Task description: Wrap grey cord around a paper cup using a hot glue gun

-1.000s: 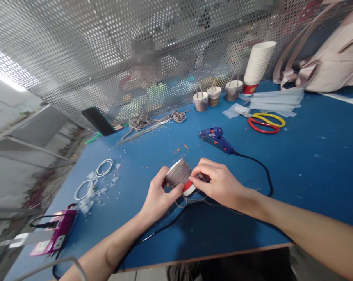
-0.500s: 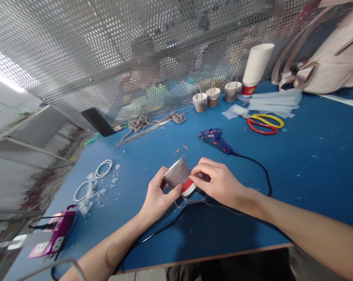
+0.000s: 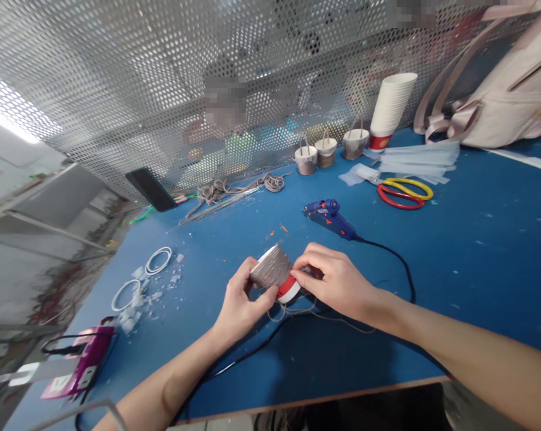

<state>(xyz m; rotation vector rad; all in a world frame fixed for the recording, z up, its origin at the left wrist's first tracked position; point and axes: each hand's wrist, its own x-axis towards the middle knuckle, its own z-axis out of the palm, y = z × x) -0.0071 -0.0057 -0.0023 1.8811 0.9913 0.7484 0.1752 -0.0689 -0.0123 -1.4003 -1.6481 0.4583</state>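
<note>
A paper cup (image 3: pixel 273 267), tilted with its rim to the upper left, is wrapped in grey-brown cord over most of its side; a red and white band shows near its base. My left hand (image 3: pixel 243 296) grips the cup from the left, thumb near the red band. My right hand (image 3: pixel 331 276) has thumb and index finger pinched at the cup's right side, by the edge of the wrapping; the cord between them is too small to make out. Loose thin cord (image 3: pixel 297 310) trails on the blue table under the cup.
Beyond the hands lies a blue glue gun (image 3: pixel 328 218) with a black cable. Scissors (image 3: pixel 403 193), clear strips (image 3: pixel 416 160), stacked cups (image 3: pixel 392 108) and wrapped cups (image 3: pixel 326 152) stand or lie farther back. Left are a phone (image 3: pixel 150 189), white rings (image 3: pixel 158 261) and a pink power strip (image 3: pixel 88 362).
The cup has turned very slightly in my left hand. Both hands keep nearly the same place, and the view has shifted a little.
</note>
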